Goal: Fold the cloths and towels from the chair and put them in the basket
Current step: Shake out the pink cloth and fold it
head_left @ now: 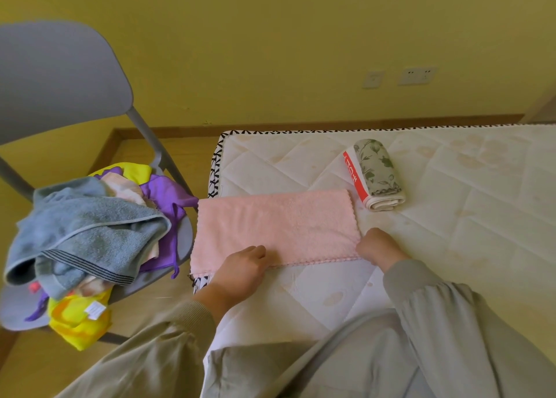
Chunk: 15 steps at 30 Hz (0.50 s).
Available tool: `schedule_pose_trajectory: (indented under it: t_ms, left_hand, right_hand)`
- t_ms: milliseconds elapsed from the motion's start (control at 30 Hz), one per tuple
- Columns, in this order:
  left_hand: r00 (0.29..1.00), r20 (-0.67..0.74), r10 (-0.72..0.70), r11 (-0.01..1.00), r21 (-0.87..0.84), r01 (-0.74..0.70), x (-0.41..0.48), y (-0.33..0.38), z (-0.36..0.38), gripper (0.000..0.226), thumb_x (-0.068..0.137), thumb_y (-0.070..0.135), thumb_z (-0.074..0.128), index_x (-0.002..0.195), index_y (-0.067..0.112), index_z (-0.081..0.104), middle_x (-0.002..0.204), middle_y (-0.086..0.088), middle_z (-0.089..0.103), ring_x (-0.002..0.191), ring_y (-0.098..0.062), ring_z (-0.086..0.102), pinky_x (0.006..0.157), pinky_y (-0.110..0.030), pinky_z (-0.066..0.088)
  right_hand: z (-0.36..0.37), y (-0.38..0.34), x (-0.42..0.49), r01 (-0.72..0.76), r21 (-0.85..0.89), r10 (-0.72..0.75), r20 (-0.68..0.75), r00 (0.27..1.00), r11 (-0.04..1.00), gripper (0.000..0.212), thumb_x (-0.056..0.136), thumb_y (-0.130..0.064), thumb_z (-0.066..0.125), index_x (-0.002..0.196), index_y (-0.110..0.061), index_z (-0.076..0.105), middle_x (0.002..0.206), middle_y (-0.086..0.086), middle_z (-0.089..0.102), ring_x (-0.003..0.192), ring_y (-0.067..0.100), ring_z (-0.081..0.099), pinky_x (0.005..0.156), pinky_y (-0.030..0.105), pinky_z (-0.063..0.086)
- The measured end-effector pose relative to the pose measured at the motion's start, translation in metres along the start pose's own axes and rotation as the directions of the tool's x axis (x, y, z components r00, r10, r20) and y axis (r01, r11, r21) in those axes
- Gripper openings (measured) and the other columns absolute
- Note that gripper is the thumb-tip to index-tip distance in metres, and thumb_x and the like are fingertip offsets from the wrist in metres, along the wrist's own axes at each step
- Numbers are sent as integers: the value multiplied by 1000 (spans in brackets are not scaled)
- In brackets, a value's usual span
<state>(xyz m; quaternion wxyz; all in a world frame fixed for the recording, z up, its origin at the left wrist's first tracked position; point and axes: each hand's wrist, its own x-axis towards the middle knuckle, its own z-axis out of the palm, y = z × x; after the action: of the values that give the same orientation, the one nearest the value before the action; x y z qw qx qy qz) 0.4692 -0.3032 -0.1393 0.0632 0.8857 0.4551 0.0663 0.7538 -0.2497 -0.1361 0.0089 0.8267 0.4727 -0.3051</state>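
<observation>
The pink towel (276,226) lies flat at the left end of the mattress (451,217). The left grip (240,265) curls its fingers over the towel's near edge, holding it. The right grip (377,247) is curled tight on the near right corner. A folded floral cloth (377,172) lies just beyond the towel. A grey towel (90,226) tops the heap on the chair (60,81)

no readable text, red strip (355,176) on folded floral cloth (377,169) carries white characters too blurred to read, white tag (94,309) on yellow cloth (75,327), print illegible
</observation>
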Motion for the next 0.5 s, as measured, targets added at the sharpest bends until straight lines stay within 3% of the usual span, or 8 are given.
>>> schedule_pose_trajectory:
  t_ms: [67, 167, 233, 333, 400, 500]
  left_hand:
    - [999, 7, -41, 997, -68, 41, 1, -4, 2, 5, 81, 8, 68, 85, 9, 70, 74, -5, 57, 63, -24, 55, 48, -27, 42]
    - [984, -12, -175, 980, -102, 173, 11, -13, 4, 21, 96, 18, 48, 102, 9, 66, 94, -8, 57, 86, -28, 54, 65, -34, 44]
    - [966, -41, -256, 965, -62, 253, 21, -19, 4, 30, 97, 19, 45, 120, 8, 60, 120, -13, 55, 108, -31, 50, 86, -37, 43]
    - [928, 27, -371, 929, 6, 371, 32, -32, 10, 50, 100, 32, 30, 148, 19, 26, 156, -9, 21, 142, -30, 17, 114, -46, 16]
    - [909, 87, -407, 913, 70, 402, 35, -42, 17, 57, 99, 45, 19, 152, 27, 7, 160, -3, -1, 147, -28, -5, 116, -51, -3]
    - [900, 128, -417, 907, 120, 404, 35, -46, 30, 62, 95, 54, 10, 151, 32, -2, 160, -3, -11, 146, -26, -15, 114, -53, -6]
  right_hand:
    - [-3, -3, 3, -17, 22, 17, 8, 1000, 1000, 25, 90, -9, 47, 65, -9, 42, 67, 5, 47, 63, 20, 48, 61, 26, 39]
    - [-9, -7, 12, -17, 145, 23, -33, 999, 989, 28, 91, -10, 46, 64, -8, 44, 65, 6, 47, 57, 17, 43, 50, 26, 32]
    - [-10, -11, 16, -8, 216, 16, -32, 999, 976, 29, 93, -14, 46, 65, -7, 45, 65, 5, 46, 57, 16, 41, 49, 27, 29]
    - [-4, -15, 22, 23, 271, -6, -65, 998, 962, 34, 92, -21, 49, 61, -8, 44, 60, 4, 44, 53, 17, 40, 47, 28, 27]
    - [0, -18, 24, 60, 293, -22, -132, 991, 954, 37, 91, -23, 52, 57, -9, 44, 56, 4, 44, 51, 18, 41, 47, 27, 27]
    - [9, -16, 27, 170, 294, -70, -322, 944, 941, 28, 92, -19, 54, 69, -3, 57, 69, 12, 59, 64, 27, 52, 56, 27, 36]
